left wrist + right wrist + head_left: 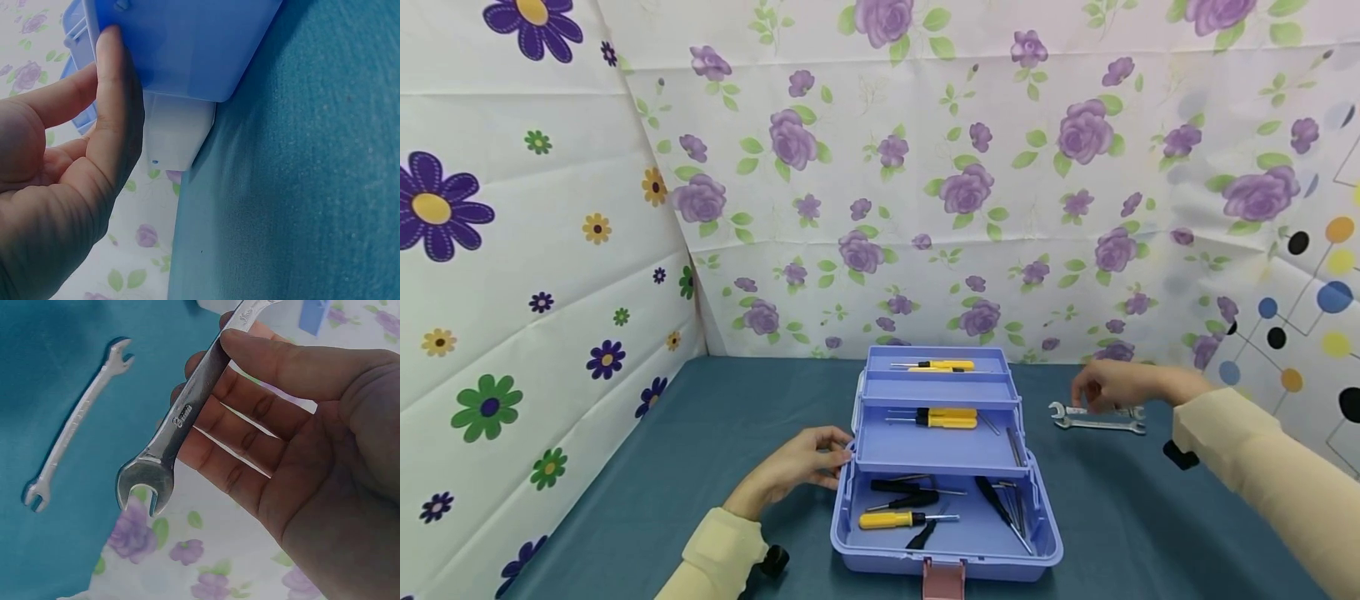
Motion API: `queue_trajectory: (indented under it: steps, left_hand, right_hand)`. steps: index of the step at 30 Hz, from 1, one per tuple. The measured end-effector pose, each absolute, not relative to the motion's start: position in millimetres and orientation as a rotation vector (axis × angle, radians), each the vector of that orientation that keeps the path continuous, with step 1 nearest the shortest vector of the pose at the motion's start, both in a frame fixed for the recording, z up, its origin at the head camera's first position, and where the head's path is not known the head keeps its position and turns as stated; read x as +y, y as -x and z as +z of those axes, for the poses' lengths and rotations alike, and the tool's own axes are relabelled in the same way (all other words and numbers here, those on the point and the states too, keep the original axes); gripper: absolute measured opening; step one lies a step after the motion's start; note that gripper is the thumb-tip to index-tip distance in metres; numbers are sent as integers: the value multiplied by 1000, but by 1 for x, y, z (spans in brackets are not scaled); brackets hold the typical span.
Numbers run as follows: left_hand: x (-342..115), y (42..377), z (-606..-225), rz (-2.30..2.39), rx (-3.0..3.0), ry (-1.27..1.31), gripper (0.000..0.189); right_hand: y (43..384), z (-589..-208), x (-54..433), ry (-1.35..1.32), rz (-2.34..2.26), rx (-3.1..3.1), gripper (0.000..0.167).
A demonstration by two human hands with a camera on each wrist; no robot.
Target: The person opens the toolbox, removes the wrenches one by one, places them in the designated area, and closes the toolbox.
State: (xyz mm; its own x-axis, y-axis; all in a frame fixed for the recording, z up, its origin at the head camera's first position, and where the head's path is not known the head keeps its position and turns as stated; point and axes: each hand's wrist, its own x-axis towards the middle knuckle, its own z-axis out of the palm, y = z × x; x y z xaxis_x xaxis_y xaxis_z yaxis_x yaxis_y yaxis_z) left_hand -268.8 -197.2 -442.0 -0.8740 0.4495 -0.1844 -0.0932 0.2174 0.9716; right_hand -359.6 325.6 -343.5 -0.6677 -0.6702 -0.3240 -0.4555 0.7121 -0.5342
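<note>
Right of the blue toolbox, the right hand reaches down with its back uppermost and the forearm coming in from the lower right. Its grip is closed on a wrench: the thumb presses one face of the shank while the fingers lie bent behind it, and one open-ended head juts out past them. A second wrench lies on the counter, also right of the toolbox, just beside the held one.

At the toolbox's left side, the left hand comes up from the lower left. Its grip is loose, the digits mostly extended, one tip touching the outer wall near the edge; how hard it presses I cannot tell.

Inside the toolbox, a yellow screwdriver and black-handled tools lie in the bottom compartment; more yellow-handled drivers sit in the raised trays behind it.
</note>
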Motion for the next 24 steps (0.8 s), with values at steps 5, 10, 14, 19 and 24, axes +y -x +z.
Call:
queue_trajectory:
  steps: [5,10,14,19,24]
  left_hand:
    - [-198,269,-443,1699,2065,-322,35]
    - [-198,270,-444,1698,2065,-318,34]
    - [-198,270,-444,1699,2065,-319,34]
    - [-197,269,-443,1703,2066,-313,34]
    - [-197,269,-443,1703,2068,-306,34]
  right_hand:
    - [360,-357,329,816,-587,2412,18]
    - [357,-372,333,830,-606,2403,17]
    - [357,-383,338,861,-596,2408,19]
    - [358,-392,342,858,-600,2412,15]
    - [355,-399,343,838,-613,2399,15]
